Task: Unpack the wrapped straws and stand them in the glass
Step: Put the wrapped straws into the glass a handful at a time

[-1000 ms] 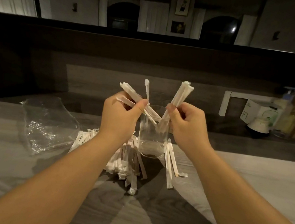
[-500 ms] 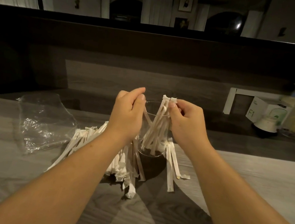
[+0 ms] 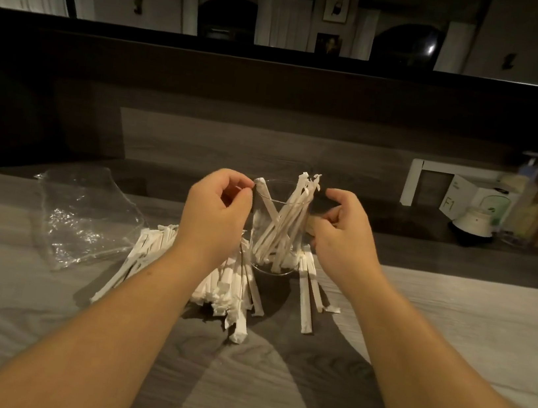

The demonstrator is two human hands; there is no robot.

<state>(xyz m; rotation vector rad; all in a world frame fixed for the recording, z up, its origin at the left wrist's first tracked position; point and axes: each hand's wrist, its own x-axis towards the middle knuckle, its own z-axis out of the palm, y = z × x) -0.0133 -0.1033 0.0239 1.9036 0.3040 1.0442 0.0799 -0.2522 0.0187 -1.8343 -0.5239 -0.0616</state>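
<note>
Handful of straws (image 3: pixel 284 220) standing, leaning, in glass (image 3: pixel 278 229). Left hand (image 3: pixel 215 217) pinching top of one straw at glass rim. Right hand (image 3: pixel 342 235) hovering beside glass, fingers loosely curled, holding nothing. Big pile (image 3: pixel 215 279) lying on table (image 3: pixel 450 333), near left of glass. Task looking early, most remaining.

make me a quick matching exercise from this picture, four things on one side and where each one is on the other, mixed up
Things:
1. glass
2. plastic bag
3. loose straw pile
4. white box

Places:
A. far right, on the dark back ledge
B. between the left hand and right hand
C. flat on the table, left of the straws
D. on the table under the left wrist

Pairs: 1-B, 2-C, 3-D, 4-A
</note>
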